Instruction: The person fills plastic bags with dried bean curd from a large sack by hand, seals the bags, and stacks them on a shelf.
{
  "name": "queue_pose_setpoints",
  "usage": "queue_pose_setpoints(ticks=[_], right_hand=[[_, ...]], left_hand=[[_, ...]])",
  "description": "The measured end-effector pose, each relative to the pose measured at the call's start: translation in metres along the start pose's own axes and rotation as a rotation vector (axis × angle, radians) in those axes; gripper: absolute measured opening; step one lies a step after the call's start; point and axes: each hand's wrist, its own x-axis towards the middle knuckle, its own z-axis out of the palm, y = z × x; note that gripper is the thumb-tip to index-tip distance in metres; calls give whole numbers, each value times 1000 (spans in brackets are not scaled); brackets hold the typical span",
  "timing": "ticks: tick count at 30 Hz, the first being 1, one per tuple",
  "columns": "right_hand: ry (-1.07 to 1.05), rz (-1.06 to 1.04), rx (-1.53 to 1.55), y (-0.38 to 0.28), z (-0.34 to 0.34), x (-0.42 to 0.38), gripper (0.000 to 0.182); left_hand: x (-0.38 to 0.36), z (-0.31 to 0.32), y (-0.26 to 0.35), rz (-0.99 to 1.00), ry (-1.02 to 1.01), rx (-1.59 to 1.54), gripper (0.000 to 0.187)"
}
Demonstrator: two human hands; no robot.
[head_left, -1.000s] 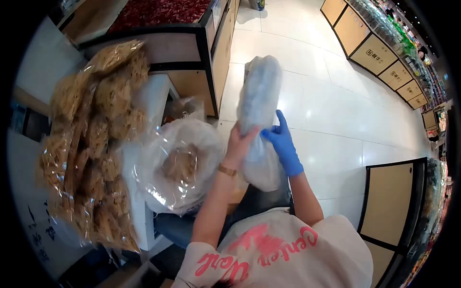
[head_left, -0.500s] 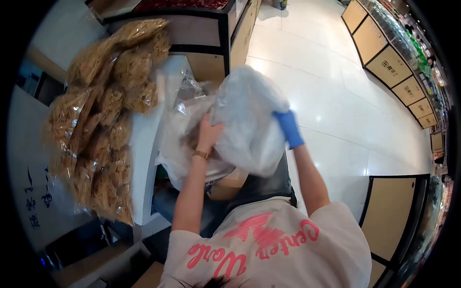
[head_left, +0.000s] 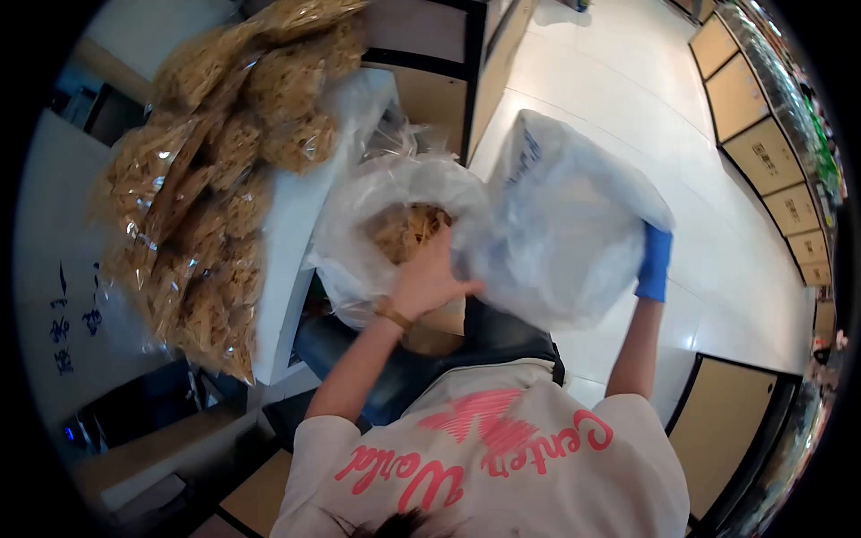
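Observation:
In front of me an opened translucent bag holds brown dried strips. My bare left hand is at this bag's mouth, fingers apart with the tips near the strips and the thumb pointing right. A wristband sits on that wrist. To the right, my right hand, in a blue glove, grips the side of a large translucent white plastic bag that is spread wide. Blue print shows on its upper left. The right fingertips are partly hidden by the plastic.
Several clear packs of brown dried strips are heaped on a white counter at left. Wooden display cabinets line the far right, and another cabinet stands nearby. Pale tiled floor lies between.
The white bag has moved right with my gloved hand and spread open. My left hand has come away from it to the other bag, whose brown strips now show.

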Motion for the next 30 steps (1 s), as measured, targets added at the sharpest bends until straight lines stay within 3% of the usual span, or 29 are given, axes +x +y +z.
queue_pose_setpoints(ticks=[1,3,4,6,9,13,14,18,20,23,24,26,27,29,30], right_hand=[[-10,22,4,20,-14,8,38],[-30,33,158,6,-17,3,42],[-47,65,227,-1,-14,3,42],[-74,103,290,-21,-10,3,42],[-50,184,314,-33,-1,0,42],[-43,255,314,-28,-4,9,42],[-35,256,297,-30,-1,10,42],[-13,237,316,-38,8,17,42],[-54,224,310,-44,8,14,42],[-87,180,198,-30,5,22,41],[-73,154,161,-29,6,23,41],[-48,104,101,-47,17,24,42],[-50,93,71,-57,22,20,43],[-75,117,124,-69,28,21,45],[-62,161,131,-87,34,18,46]], left_hand=[[-6,15,-4,-25,16,3,90],[-17,47,-27,168,66,458,71],[-17,45,-35,135,73,462,71],[-11,38,-50,-109,-124,304,51],[-33,12,-75,-165,39,217,40],[-73,-47,-117,-258,208,-54,38],[-83,-56,-107,-304,165,-8,37],[-112,-42,-105,-214,249,-173,39],[-121,-33,-97,-224,412,-300,43],[-117,-29,-109,-371,378,-321,49],[-107,-49,-85,-415,306,-375,51],[-98,-78,-49,-245,291,-7,47],[-88,-92,-27,-222,273,-22,47],[-53,-103,21,123,494,-11,39],[-32,-93,40,335,370,-125,37]])
